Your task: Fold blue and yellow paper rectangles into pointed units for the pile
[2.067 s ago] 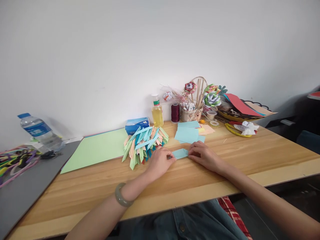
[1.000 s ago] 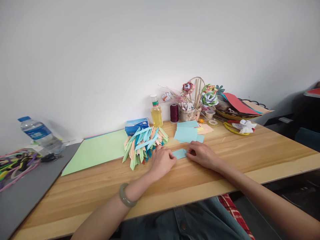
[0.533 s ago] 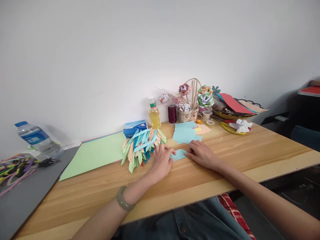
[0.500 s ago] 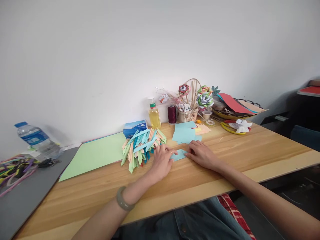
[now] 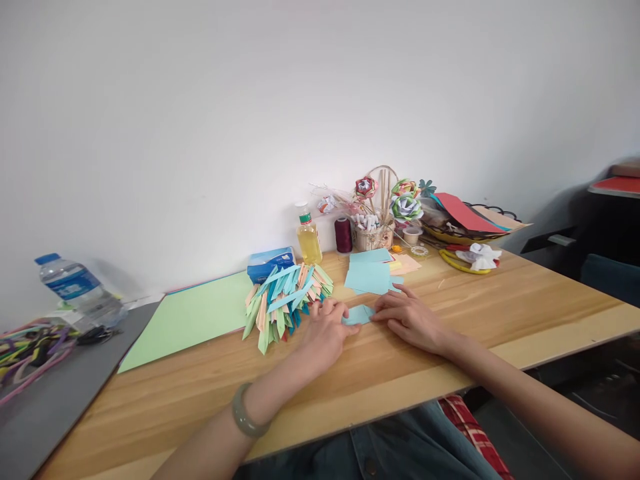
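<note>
A small piece of light blue paper (image 5: 358, 315), with folds in it, lies on the wooden table between my hands. My left hand (image 5: 327, 327) is closed on the paper's left end, its thumb along the near edge and its fingers curled. At the right end, my right hand (image 5: 407, 319) pinches the paper between thumb and fingertips. Just beyond lies a stack of light blue paper sheets (image 5: 367, 277). Left of my left hand is a heap of folded paper strips (image 5: 280, 300) in green, blue and peach.
Behind the heap stand a tissue pack (image 5: 270, 263), a bottle of yellow liquid (image 5: 309, 241) and a dark red thread spool (image 5: 343, 235). A basket with paper flowers (image 5: 375, 237) is at the back. Green sheets (image 5: 200, 320) and a water bottle (image 5: 75, 287) lie left.
The blue paper looks narrower, its near part now folded up. My left thumb has shifted to the near edge, and my right fingers have moved slightly nearer. The camera view has tilted a little upward.
</note>
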A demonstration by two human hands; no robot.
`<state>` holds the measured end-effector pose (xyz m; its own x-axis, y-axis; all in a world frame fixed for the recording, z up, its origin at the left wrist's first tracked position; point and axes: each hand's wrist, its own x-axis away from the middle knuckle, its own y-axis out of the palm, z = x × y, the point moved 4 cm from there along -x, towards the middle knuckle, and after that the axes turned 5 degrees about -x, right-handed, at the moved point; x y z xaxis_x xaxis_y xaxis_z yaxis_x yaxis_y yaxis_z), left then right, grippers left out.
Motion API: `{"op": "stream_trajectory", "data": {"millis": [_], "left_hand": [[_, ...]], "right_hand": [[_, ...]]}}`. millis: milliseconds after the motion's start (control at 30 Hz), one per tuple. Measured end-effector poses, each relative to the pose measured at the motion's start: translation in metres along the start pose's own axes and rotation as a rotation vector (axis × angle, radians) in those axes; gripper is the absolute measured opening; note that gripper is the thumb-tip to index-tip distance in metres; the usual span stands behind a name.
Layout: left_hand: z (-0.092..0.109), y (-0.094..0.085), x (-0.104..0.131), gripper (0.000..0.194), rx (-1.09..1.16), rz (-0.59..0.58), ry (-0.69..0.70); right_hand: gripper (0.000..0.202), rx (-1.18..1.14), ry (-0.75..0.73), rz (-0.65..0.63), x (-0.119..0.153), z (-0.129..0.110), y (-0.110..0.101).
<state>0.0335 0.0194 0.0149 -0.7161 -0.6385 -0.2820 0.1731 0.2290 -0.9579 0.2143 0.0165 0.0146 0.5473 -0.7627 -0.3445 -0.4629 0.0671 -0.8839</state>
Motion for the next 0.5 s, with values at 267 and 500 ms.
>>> {"op": "stream_trajectory", "data": {"millis": [267, 500], "left_hand": [[-0.007, -0.006, 0.010, 0.033, 0.017, -0.006, -0.024], [-0.012, -0.011, 0.008, 0.028, -0.077, -0.017, -0.049]], "right_hand": [[0.043, -0.074, -0.034, -0.061, 0.002, 0.000, -0.004], [0.036, -0.048, -0.021, -0.115, 0.006, -0.011, -0.011]]}}
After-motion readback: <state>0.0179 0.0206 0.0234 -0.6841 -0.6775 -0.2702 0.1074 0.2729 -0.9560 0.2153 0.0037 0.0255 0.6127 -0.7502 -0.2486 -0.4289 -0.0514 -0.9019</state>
